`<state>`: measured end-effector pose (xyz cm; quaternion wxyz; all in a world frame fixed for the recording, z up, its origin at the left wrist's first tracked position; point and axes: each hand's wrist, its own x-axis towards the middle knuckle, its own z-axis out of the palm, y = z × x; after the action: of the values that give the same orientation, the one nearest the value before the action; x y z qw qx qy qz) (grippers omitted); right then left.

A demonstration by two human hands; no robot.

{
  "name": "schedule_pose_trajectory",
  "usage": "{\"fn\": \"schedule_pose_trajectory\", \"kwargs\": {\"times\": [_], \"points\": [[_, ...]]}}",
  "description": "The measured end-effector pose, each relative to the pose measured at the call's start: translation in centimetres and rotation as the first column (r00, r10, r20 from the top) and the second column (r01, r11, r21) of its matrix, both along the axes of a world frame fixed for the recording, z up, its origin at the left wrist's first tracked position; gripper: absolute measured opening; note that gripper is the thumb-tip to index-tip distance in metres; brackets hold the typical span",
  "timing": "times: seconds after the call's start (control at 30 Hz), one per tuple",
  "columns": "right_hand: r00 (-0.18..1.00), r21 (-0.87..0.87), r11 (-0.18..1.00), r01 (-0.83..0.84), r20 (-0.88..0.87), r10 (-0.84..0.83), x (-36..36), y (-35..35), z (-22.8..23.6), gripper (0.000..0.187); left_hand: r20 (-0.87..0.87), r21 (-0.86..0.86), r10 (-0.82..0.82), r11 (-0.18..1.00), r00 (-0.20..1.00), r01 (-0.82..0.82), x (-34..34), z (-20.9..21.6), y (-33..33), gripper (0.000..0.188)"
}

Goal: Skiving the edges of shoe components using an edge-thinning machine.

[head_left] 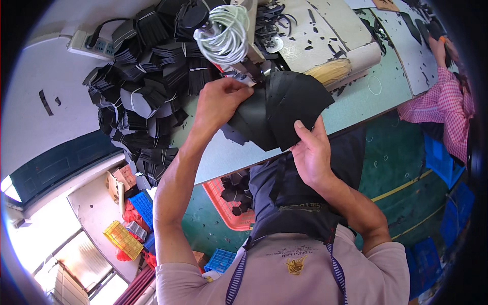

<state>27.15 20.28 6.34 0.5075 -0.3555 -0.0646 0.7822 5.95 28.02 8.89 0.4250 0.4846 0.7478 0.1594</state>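
Note:
A black, flat, curved piece of sheet material [297,104], seamed or overlapping in panels, spans the space between my two hands over the table's front edge. My left hand [218,101] pinches its upper left edge with thumb and forefinger, close beside the working head of a machine [256,71]. Holding the lower right edge is my right hand [312,152], thumb on top and the other fingers mostly hidden underneath. Whether the piece is one layer or several, I cannot tell. The machine's head partly hides behind a coil of white cord [223,35].
Bundles of black cut pieces [147,99] tied with bands are heaped at left on the pale green table [223,155]. Dark scraps litter the white machine bed [310,30]. A pink basket [216,203] with black pieces stands below. Another person's checkered sleeve [447,101] shows at right.

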Motion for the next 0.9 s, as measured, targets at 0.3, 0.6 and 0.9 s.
{"fn": "schedule_pose_trajectory", "kwargs": {"times": [0.3, 0.6, 0.9], "points": [[0.999, 0.013, 1.000, 0.011, -0.035, -0.010, 0.9, 0.1, -0.4, 0.053, 0.215, 0.010, -0.004, 1.000, 0.977, 0.002, -0.5, -0.1, -1.2, 0.028], [0.997, 0.000, 0.999, 0.034, -0.073, -0.034, 1.1, 0.1, -0.5, 0.057, 0.138, 0.021, 0.088, 0.996, 0.987, -0.092, 2.6, -0.4, 0.6, 0.025], [0.961, 0.133, 0.977, -0.164, -0.203, 0.189, 4.2, -1.4, -2.7, 0.063, 0.691, 0.037, 0.106, 0.983, 0.715, -0.181, 4.6, 3.5, -8.1, 0.058]]}}
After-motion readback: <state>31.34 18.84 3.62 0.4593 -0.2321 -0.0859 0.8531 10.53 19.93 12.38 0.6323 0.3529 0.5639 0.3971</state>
